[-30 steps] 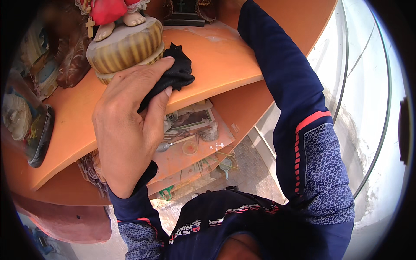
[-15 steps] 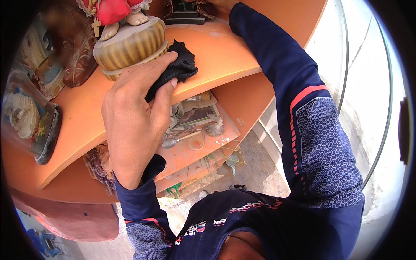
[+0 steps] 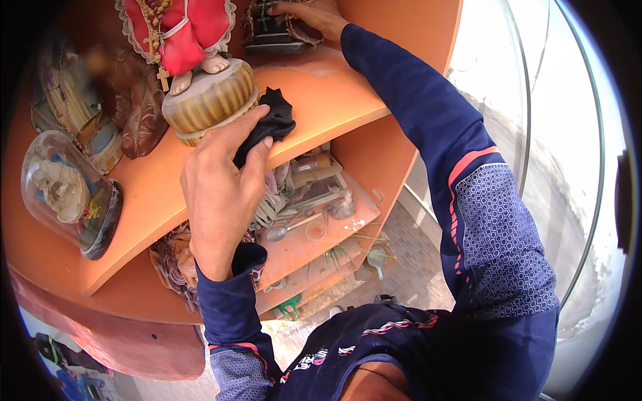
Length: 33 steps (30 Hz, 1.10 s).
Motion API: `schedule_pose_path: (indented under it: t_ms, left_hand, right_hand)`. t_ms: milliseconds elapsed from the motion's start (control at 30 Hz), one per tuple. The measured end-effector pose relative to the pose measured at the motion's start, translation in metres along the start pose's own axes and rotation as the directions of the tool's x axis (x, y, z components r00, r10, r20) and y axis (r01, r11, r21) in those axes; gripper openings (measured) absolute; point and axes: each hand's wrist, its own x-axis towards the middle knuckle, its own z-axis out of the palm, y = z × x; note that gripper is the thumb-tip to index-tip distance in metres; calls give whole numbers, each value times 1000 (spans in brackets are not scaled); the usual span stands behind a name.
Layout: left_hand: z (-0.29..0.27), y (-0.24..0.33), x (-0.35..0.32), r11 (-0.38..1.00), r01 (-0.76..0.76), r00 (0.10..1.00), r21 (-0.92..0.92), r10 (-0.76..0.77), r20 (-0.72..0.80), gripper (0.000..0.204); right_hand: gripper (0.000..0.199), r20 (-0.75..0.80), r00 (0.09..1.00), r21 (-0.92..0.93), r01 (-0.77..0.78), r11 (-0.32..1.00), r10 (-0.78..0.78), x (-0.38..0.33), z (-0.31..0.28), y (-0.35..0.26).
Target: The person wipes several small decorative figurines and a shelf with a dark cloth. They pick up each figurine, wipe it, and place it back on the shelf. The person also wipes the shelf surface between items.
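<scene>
My left hand [image 3: 224, 180] pinches a bunched black cloth [image 3: 271, 127] at the front edge of an orange shelf [image 3: 328, 100]. Just behind it stands a statue in a red, lace-trimmed robe [image 3: 184, 47], its bare feet on a round striped base [image 3: 210, 100]. A rosary with a wooden cross [image 3: 162, 77] hangs down the robe. At the back right my right hand [image 3: 314, 17] has its fingers curled over a dark stepped stand [image 3: 274, 40], with a small green cross and beads about it. The stand's upper part is cut off by the picture's edge.
Left on the shelf are a glass-domed figurine [image 3: 70, 190], a blue-and-white statue [image 3: 83, 120] and a brown carved piece [image 3: 144, 113]. The lower shelf [image 3: 341, 234] holds a spoon [image 3: 284, 232], a brush and crumpled cloth. A pale curved wall [image 3: 495, 87] rises at the right.
The view has shifted, showing more of the statue and the dark stand. My right hand, mostly cut off before, now shows on the stand. My left hand still holds the black cloth.
</scene>
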Motion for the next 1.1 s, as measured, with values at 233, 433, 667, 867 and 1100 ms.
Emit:
schedule_pose_path:
  t_ms: [233, 433, 667, 867, 1100]
  left_hand:
    - [0, 4, 1, 1000, -10, 1000, -2, 10, -19, 30]
    - [-1, 7, -1, 999, -4, 1000, 32, 5, -17, 30]
    - [2, 4, -2, 1000, -24, 999, 10, 24, -43, 31]
    - [-5, 14, 11, 988, 145, 988, -51, -147, -36, 39]
    - [-3, 37, 102, 996, -43, 966, 73, 60, -252, 41]
  right_hand:
    - [59, 23, 976, -170, 216, 962, -215, -57, -35, -72]
    - [54, -76, 982, -27, 171, 985, -172, -107, -49, -123]
    - [61, -74, 995, -260, 47, 964, -69, -159, -102, -154]
    - [44, -111, 992, -103, -71, 992, 59, -243, -179, -169]
    - [58, -358, 927, -219, -200, 955, 112, -348, -289, -119]
